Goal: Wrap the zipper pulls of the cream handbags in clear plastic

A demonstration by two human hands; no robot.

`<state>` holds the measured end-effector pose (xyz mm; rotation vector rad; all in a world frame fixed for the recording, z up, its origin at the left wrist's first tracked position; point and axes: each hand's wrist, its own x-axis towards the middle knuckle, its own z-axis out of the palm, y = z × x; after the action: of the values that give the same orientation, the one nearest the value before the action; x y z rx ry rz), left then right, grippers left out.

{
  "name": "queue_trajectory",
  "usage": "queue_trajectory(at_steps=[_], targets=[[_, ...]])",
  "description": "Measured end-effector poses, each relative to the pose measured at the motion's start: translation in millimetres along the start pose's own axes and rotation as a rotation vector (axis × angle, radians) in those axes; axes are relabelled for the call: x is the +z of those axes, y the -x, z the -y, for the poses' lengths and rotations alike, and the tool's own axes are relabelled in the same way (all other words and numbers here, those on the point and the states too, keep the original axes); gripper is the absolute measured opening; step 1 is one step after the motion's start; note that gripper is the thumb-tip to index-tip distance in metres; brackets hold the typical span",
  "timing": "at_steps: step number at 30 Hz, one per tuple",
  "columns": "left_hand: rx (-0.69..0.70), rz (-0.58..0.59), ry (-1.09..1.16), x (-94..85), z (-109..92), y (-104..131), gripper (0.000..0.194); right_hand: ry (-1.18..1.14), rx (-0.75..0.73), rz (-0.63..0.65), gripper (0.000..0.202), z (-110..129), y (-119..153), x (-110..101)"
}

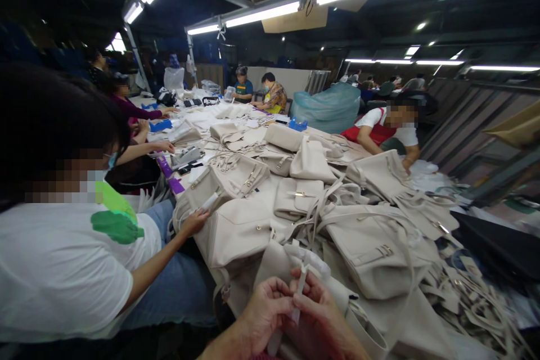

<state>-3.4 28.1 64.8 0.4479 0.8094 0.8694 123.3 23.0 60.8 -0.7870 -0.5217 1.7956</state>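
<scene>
At the bottom centre, my left hand (pixel 270 306) and my right hand (pixel 314 298) meet, their thumbs and fingers pinched on a narrow pale strip (pixel 302 281). The strip stands roughly upright between them, its lower part partly hidden by the fingers. Right behind the hands lies a beige bag (pixel 270 264) with white wrapping (pixel 310 259) at its top. A beige bag with a buckle (pixel 371 247) rests to the right of my hands, and another beige bag (pixel 240 228) lies beyond them to the left.
More beige bags and straps (pixel 476 298) cover the long table. At the left, a person in a white shirt (pixel 63 264) sits close, one hand on a bag. Other people work along the table; one in a red apron (pixel 375 134) leans in at the right. Lamps hang overhead.
</scene>
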Motion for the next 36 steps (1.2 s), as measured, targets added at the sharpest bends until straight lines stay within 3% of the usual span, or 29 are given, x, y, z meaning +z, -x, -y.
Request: queue_trajectory(at_steps=[7,12,19,22,25,29,31,36], targets=[[0.055,-0.042,-0.070,0.6,1,-2,0.030,0.349,-0.027,-0.007,0.029,11,10,-6],[0.108,-0.081,-0.172,-2.2,1,-5,0.032,0.457,-0.055,-0.044,0.034,9,11,-6],[-0.170,0.064,0.009,-10.5,2,-2,0.039,0.350,-0.014,0.128,0.026,10,15,-10],[-0.135,0.086,0.017,-12.5,4,-1,0.036,0.418,-0.003,0.102,0.026,13,13,-11],[-0.066,0.053,-0.014,-13.1,6,-2,0.033,0.600,-0.085,0.038,0.022,12,10,-11],[-0.030,0.012,-0.060,-14.7,8,-4,0.031,0.500,-0.022,0.118,0.028,9,13,-14],[-0.049,0.006,-0.055,-16.8,9,-6,0.030,0.472,0.013,0.144,0.035,8,17,-16],[-0.222,0.062,0.065,-24.7,5,-9,0.032,0.501,0.010,0.055,0.038,15,24,-11]])
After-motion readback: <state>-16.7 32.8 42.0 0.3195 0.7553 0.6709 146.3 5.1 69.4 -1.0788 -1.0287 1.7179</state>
